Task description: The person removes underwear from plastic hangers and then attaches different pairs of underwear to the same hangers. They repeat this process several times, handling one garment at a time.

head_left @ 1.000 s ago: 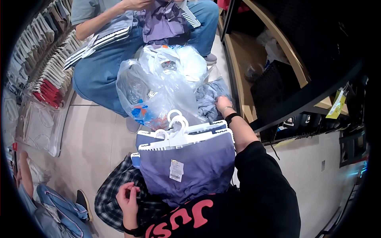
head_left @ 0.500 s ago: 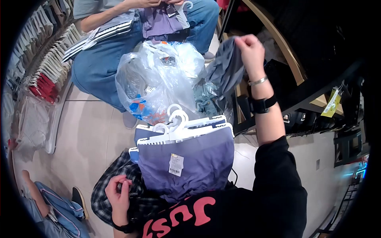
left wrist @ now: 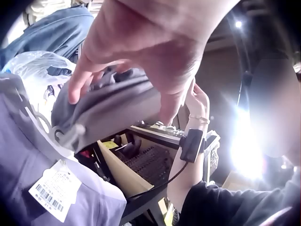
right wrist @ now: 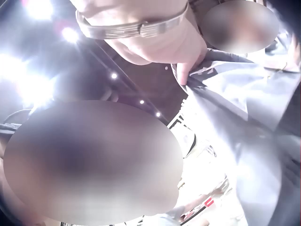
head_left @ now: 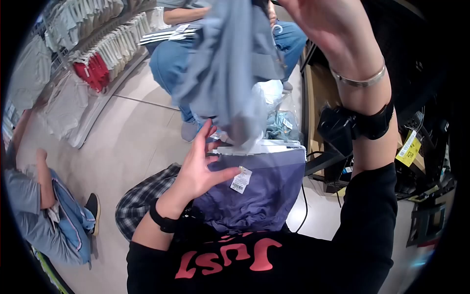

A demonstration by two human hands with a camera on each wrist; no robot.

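My right hand [head_left: 338,34] is raised and pinches a grey-blue garment [head_left: 230,63] by its upper edge. The cloth hangs down in loose folds, blurred at its lower end. Beside that lower end, my left hand [head_left: 196,166] has its fingers spread and thumb apart. In the left wrist view, the garment [left wrist: 113,106] shows behind the left fingers [left wrist: 77,87]. Purple garments [head_left: 264,196] on white hangers lie across my lap, the front one with a white barcode tag [head_left: 240,182]. The right wrist view shows the thumb and fingers at the garment's edge [right wrist: 202,70].
Plastic bags [head_left: 270,93] with clothes lie on the floor ahead, partly hidden by the raised garment. A person in jeans [head_left: 169,66] sits beyond. Clothes racks [head_left: 93,68] line the left; a dark shelf with wooden edges [head_left: 316,93] stands at the right.
My right hand has lifted the grey-blue garment out of the bag area, up and in front of me. My left hand has risen from my lap toward it, fingers spreading.
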